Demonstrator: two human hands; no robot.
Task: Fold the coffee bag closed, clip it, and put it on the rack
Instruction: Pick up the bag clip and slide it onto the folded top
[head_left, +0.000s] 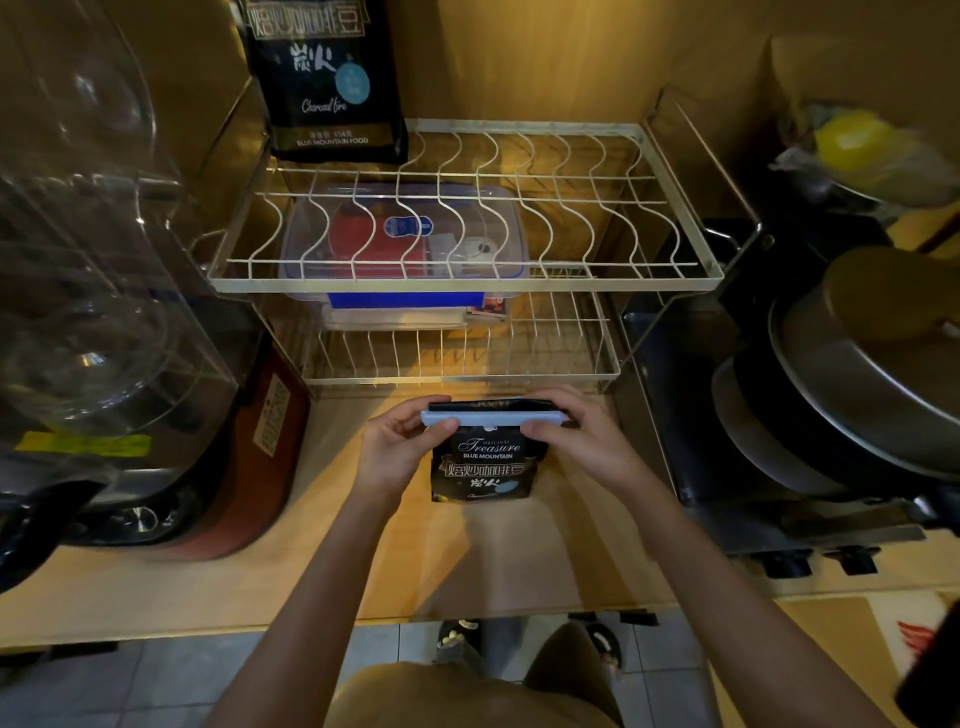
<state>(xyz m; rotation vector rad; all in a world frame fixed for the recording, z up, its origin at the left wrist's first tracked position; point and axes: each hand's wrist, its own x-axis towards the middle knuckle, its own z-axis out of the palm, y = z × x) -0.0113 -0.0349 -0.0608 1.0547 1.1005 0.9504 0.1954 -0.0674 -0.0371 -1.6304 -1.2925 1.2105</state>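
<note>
A small black coffee bag (485, 467) stands upright on the wooden counter, just in front of the two-tier wire rack (467, 283). Its top is folded over, and a long pale blue clip (493, 417) lies across the fold. My left hand (402, 447) pinches the clip's left end and the bag's top corner. My right hand (576, 431) holds the clip's right end with the thumb pressed on its front. A second, larger black coffee bag (327, 78) stands upright at the back left of the rack's top tier.
A clear plastic box (405, 244) with a blue lid sits on the lower tier. A clear-domed appliance (104, 260) with a red-brown base crowds the left. Stacked pans and lids (857, 374) fill the right. The counter's front edge (363, 621) runs below my forearms.
</note>
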